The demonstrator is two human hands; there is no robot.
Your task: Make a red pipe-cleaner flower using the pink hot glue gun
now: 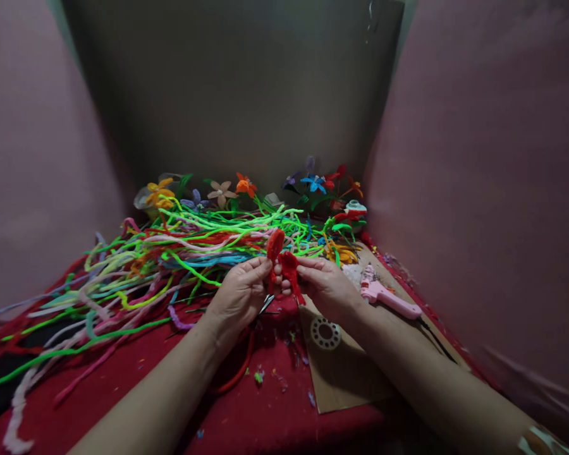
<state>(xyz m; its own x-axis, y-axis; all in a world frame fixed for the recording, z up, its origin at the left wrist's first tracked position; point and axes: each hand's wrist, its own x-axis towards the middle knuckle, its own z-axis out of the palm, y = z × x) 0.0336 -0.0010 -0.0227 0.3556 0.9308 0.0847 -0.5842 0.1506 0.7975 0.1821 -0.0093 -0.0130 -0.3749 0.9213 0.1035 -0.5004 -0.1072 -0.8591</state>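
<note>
Left hand: The left hand (241,285) is closed in a pinch on an upright red fuzzy loop (275,243); a light grip low on it should spare the pile.
Right hand: The right hand (329,284) pinches a second red piece (290,268), its lower end hanging down; which fingertips press between the two pieces, I can't tell from here.
Red pieces: They're up in the air between both hands, above the red cloth (265,411), side by side; whether they're joined, I can't make out. Shaping seems to be the step, so I'd bend slowly, steady the base and match the curves.
Metal blades: A pointed pair (267,303) lies just below the left fingers; I'd keep knuckles clear of it.
Glue gun: The pink glue gun (391,300) rests on the cardboard (346,382), beyond the right wrist; best not to brush its nozzle, in case it's hot.
White ring: The holed ring (326,333) lies on the cardboard, below the right hand.
Fuzzy stems: A colourful tangle (208,235) spreads behind the left hand; loose ends could snag.
Finished flowers: Several, like the tan flower (221,193), stand at the back, handy for comparing petal shape.
</note>
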